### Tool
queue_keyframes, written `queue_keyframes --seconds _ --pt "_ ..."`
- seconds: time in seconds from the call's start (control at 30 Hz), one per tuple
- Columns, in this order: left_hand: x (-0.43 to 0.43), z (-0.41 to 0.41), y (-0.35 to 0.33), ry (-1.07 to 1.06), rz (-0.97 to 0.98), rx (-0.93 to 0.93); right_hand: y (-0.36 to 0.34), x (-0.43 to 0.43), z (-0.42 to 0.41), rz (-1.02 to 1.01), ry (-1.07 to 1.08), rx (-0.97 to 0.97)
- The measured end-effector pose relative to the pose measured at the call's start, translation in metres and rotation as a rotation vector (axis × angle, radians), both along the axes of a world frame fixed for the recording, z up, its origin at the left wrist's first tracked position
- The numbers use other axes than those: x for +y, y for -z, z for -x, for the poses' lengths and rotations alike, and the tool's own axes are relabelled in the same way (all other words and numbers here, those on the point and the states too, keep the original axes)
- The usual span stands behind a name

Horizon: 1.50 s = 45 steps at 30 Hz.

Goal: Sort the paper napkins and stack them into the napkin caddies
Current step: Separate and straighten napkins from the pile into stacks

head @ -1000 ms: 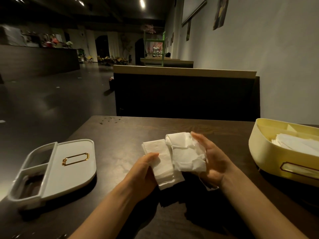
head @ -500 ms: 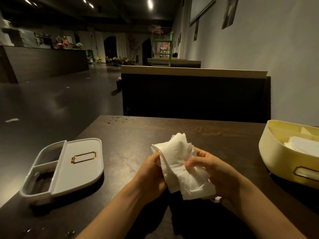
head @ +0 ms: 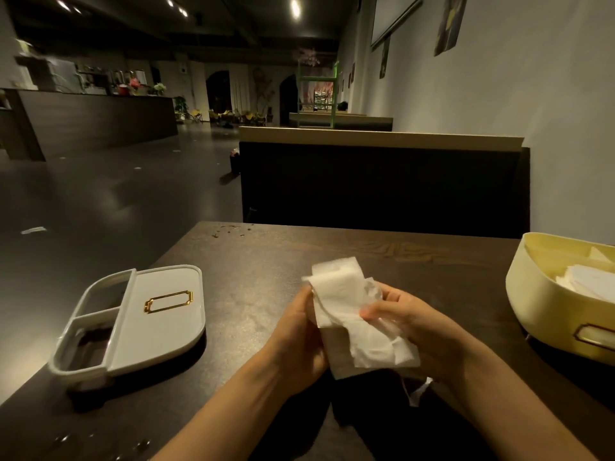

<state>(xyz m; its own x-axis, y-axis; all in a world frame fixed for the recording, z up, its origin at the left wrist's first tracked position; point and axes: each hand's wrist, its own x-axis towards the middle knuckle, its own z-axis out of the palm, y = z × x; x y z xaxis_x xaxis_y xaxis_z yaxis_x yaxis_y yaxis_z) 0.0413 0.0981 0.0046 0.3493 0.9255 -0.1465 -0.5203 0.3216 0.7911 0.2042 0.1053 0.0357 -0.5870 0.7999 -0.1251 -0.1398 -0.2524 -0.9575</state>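
A bundle of white paper napkins (head: 352, 314) is held over the middle of the dark table, between both hands. My left hand (head: 296, 337) grips its left edge, thumb against the paper. My right hand (head: 409, 324) holds the right side, with the thumb pressed on top of the crumpled sheets. A grey caddy (head: 166, 324) with a gold label frame lies on its side at the left. A yellow caddy (head: 545, 314) stands at the right edge, with white napkins (head: 589, 284) inside it.
The dark wooden table (head: 266, 261) has small crumbs near its far left corner. A dark booth bench back (head: 382, 184) rises right behind the table. A white wall runs along the right. Open dark floor lies to the left.
The two napkin piles held side by side have been brought together into one bundle. My right hand has closed over the top of it. The view shifted slightly left.
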Motion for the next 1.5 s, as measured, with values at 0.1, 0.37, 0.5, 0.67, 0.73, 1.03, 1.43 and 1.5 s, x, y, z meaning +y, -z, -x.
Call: queue_keyframes --seconds 0.1,0.37,0.5,0.67,0.73,1.03,1.43,1.5 --pt "0.001 0.002 0.001 -0.019 0.084 -0.083 0.004 0.001 0.005 -0.036 0.084 -0.141" --pt "0.001 0.005 0.001 -0.004 0.013 -0.013 0.002 -0.007 0.014 -0.148 0.2 -0.264" --pt "0.004 0.009 0.004 0.031 0.042 -0.111 0.003 -0.006 0.013 -0.126 0.26 -0.248" --pt "0.001 0.007 0.001 0.059 -0.019 -0.009 0.005 -0.006 0.013 -0.134 0.269 -0.262" --pt "0.0 0.007 0.001 0.071 -0.048 0.015 0.005 -0.006 0.014 -0.128 0.301 -0.242" --pt "-0.006 -0.002 0.002 0.169 -0.194 0.133 0.01 -0.003 0.017 -0.042 0.407 -0.299" --pt "-0.001 0.006 0.002 0.017 0.011 0.072 0.006 -0.01 0.011 -0.145 0.19 -0.381" --pt "-0.001 0.007 0.0 0.015 0.014 0.049 0.005 -0.01 0.01 -0.146 0.195 -0.381"
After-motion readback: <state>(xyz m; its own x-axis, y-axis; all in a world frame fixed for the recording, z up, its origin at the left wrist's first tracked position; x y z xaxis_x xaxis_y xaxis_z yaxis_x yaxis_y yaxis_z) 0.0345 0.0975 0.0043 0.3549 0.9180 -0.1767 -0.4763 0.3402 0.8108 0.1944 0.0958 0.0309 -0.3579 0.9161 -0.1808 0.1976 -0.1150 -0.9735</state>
